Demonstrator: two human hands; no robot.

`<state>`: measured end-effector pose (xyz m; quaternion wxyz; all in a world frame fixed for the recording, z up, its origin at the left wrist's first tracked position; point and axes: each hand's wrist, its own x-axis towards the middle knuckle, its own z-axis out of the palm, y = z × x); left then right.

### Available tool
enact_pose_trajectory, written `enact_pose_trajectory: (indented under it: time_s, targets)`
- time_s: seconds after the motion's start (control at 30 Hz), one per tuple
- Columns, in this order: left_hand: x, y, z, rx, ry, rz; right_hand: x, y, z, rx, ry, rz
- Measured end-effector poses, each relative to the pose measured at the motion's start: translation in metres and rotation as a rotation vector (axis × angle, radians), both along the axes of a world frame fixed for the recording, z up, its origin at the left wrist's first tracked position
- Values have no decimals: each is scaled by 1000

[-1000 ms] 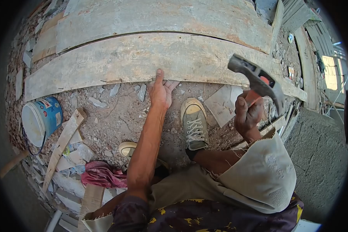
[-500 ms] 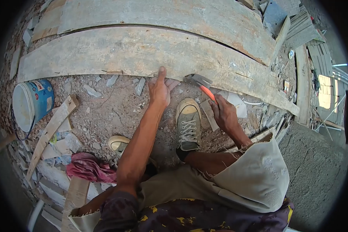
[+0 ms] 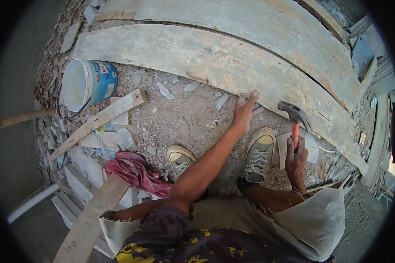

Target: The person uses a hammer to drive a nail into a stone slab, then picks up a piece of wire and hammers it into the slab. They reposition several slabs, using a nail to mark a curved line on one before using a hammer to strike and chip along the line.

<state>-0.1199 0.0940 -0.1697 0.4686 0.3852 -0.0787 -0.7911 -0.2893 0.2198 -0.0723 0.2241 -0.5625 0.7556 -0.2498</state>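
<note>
My right hand is closed round the orange handle of a claw hammer. The hammer's dark metal head is up near the front edge of a long, worn wooden plank. My left hand grips that same edge, its thumb on top and its fingers at the underside, partly hidden. Bent nails stick out along the edge to the left of this hand. Behind the plank lies a wider grey board, with a narrow gap between the two.
A blue and white bucket lies tilted at the left. Near it are a narrow wood strip, a dark red cloth and another board. Rubble covers the ground around my shoes.
The view has turned, so the scene appears shifted to the right. My left hand stays at the plank edge, and the hammer remains in my right hand, its handle now more upright in view.
</note>
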Motion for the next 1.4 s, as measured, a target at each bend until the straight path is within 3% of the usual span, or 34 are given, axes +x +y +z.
enact_pose_trajectory:
  time_s: [0.1,0.23,0.27,0.33,0.37,0.47,0.53,0.57,0.63,0.7,0.9,0.97,1.03,1.1,1.17,1.23,1.27,1.33,1.4]
  targets:
    - [-7,11,-8,-88,-34,-213,-7,-4,-2,21,-88,-112]
    - [-11,14,1,-272,-192,-324,-8,-9,0,-31,-183,-174]
    - [-7,12,5,-280,-232,-308,-9,-8,-3,-17,-206,-216]
    - [-2,7,18,-191,-433,-548,-13,-9,-6,15,-262,-279]
    - [-4,9,10,-196,-454,-552,-18,-7,-8,37,-286,-302]
    - [-12,12,5,-190,-385,-427,-25,-5,-12,-3,-315,-309]
    - [-12,12,6,29,-153,-76,-26,-5,-7,-9,-368,-331]
    - [-9,11,2,22,-167,-80,-26,-4,-4,4,-394,-351]
    - [3,7,-8,63,-64,382,-27,-5,3,16,-434,-381]
    - [28,-3,0,118,-118,468,-33,-7,8,3,-445,-395]
    - [133,-48,18,238,-318,1012,-15,-30,43,-50,-392,-317]
    - [174,-59,8,225,-404,1074,-17,-35,33,-47,-335,-251]
    - [199,-62,6,218,-356,1097,-26,-40,6,23,-77,-17]
    - [200,-62,16,258,-371,983,-3,-57,33,270,-251,17]
    - [195,-58,16,218,-227,828,1,-56,16,128,-75,165]
    - [193,-61,8,194,-190,761,24,-75,47,214,-165,179]
    - [197,-66,4,154,-199,783,34,-87,61,271,-181,195]
    - [212,-82,3,73,-201,796,53,-102,65,77,-211,348]
    - [235,-97,3,41,-174,794,67,-122,70,198,-150,444]
